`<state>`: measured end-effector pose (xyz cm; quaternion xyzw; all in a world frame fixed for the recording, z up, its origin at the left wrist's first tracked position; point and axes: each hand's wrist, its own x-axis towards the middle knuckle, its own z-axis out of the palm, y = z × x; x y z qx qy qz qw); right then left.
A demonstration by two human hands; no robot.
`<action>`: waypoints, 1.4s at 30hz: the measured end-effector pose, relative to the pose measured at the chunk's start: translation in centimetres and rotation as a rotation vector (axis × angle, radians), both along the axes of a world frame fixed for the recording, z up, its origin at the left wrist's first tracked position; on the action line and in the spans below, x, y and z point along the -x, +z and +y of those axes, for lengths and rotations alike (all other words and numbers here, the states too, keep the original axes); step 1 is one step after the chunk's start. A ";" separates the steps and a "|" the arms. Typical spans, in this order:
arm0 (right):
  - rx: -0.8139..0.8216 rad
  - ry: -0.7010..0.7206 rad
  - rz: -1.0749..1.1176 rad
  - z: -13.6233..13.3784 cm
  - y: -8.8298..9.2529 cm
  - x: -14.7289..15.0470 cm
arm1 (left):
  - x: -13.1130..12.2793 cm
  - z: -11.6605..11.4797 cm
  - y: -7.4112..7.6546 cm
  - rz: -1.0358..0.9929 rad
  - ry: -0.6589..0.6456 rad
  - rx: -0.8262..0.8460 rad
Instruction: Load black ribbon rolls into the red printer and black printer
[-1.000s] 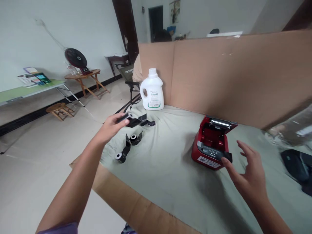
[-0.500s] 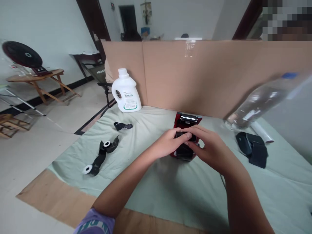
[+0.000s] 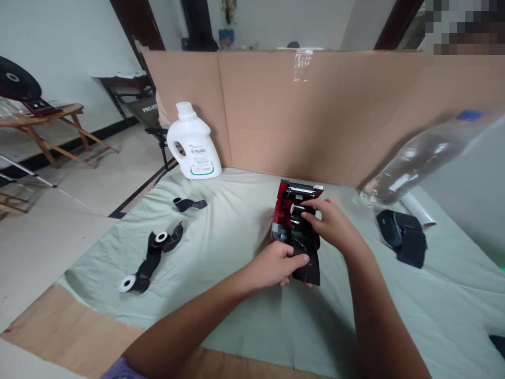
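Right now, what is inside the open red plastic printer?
In the red printer sits a black ribbon roll, pinched by the right hand; the left hand holds its black film. The bay floor beneath is covered.

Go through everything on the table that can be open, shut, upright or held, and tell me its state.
Printer, lid open.
Ribbon, partly unrolled, held by both hands.
Left hand, gripping the ribbon's free end.
Right hand, gripping the ribbon's roll at the printer.
Jug, upright, capped.
Bottle, tilted, capped.
Loose ribbon, unrolled on the cloth.
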<state>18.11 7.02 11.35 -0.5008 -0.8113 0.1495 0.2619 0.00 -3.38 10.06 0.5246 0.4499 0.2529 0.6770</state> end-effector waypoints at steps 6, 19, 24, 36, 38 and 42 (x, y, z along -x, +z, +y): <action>0.111 0.021 -0.194 1.6 -2.3 1.5 | -1.7 0.2 -1.0 -0.069 0.107 0.182; 0.217 -0.078 -0.219 1.8 -1.4 3.3 | -1.5 0.9 -2.4 -0.001 0.244 0.189; 0.409 -0.068 0.241 2.8 -0.6 -2.1 | -1.1 0.5 -2.2 0.003 0.265 0.175; 0.132 -0.134 0.720 2.5 -3.7 -1.0 | -0.6 0.0 -0.9 0.067 0.223 0.146; 0.124 -0.117 0.723 1.3 -4.5 -1.3 | 0.0 -0.2 -0.6 0.075 0.195 0.151; 0.160 -0.207 0.749 -1.3 -6.4 -1.5 | 0.2 -0.9 -1.4 0.031 0.153 0.173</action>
